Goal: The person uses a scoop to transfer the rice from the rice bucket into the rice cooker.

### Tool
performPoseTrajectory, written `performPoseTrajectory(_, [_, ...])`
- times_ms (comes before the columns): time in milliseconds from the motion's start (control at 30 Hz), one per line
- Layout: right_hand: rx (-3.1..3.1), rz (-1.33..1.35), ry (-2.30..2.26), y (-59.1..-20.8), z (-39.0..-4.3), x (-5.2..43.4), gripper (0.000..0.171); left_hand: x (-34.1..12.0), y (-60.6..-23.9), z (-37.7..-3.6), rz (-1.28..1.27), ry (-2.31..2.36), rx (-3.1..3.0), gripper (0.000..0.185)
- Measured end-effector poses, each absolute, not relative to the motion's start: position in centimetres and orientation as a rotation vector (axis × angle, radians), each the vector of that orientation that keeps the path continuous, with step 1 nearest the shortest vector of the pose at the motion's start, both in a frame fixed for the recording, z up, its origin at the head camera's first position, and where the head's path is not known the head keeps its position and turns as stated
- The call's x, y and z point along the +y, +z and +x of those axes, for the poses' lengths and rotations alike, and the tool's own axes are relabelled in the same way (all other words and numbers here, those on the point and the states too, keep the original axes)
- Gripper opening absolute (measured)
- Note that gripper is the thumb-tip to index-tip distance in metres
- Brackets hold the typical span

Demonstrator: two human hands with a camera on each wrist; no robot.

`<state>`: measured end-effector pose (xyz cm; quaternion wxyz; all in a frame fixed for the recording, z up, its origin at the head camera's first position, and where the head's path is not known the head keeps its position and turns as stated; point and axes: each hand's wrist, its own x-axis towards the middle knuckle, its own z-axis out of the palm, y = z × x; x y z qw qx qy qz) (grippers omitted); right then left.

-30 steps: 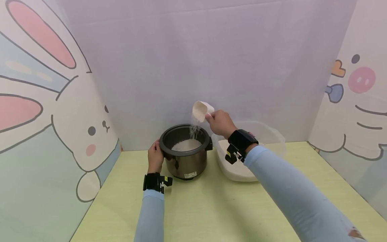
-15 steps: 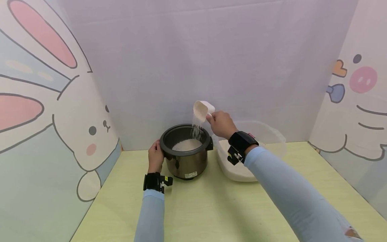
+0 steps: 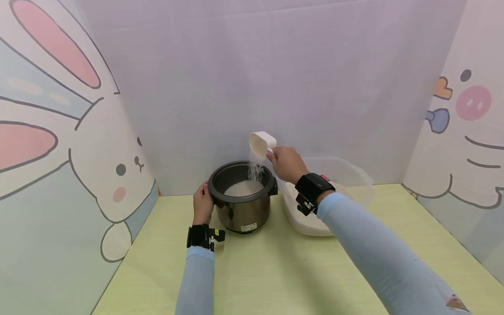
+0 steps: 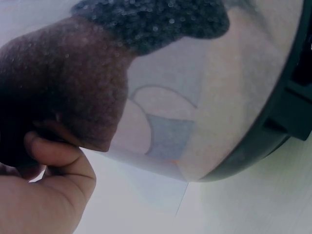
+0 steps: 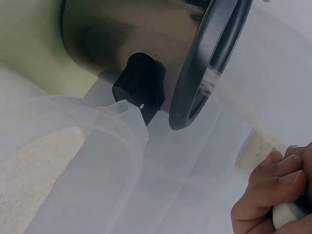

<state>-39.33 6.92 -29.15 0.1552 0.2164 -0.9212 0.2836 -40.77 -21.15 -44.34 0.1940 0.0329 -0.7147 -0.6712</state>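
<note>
A dark rice cooker (image 3: 243, 215) stands lidless at the back of the table, with white rice (image 3: 244, 189) inside. My left hand (image 3: 202, 205) grips its left side handle; in the left wrist view the thumb and a finger (image 4: 56, 151) curl at that handle. Above the cooker's right rim, my right hand (image 3: 289, 164) holds a white measuring scoop (image 3: 269, 139) by its handle. The scoop is tipped to the left, and a stream of grains (image 3: 256, 171) falls from it into the cooker. In the right wrist view, curled fingers (image 5: 273, 187) wrap the scoop's handle.
Right of the cooker is a translucent plastic bin (image 3: 356, 175) holding more rice (image 5: 36, 180); my right forearm crosses over it. A pale curtain (image 3: 189, 87) hangs close behind. Cartoon-printed panels flank the light yellow table (image 3: 252, 271).
Rice keeps pouring from the scoop throughout. My right hand moves the scoop slightly left over the last half second. My left hand and the cooker stay in place.
</note>
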Motion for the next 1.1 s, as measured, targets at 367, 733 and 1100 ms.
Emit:
performPoseTrajectory(367, [-2.655, 0.661, 0.723, -28.9, -39.0, 7.1, 0.034, -21.1, -44.3, -40.6, 0.094, -1.872, -2.018, 0.042])
performPoseTrajectory(733, [-2.627, 0.727, 0.629, -29.5, -39.1, 7.0, 0.025, -21.4, -44.3, -40.8, 0.093, -1.865, -2.018, 0.043])
performPoseTrajectory(1100, [-2.580, 0.779, 0.347, -30.5, -39.0, 7.0, 0.021, -21.4, -44.3, -40.8, 0.089, -1.875, -2.016, 0.044])
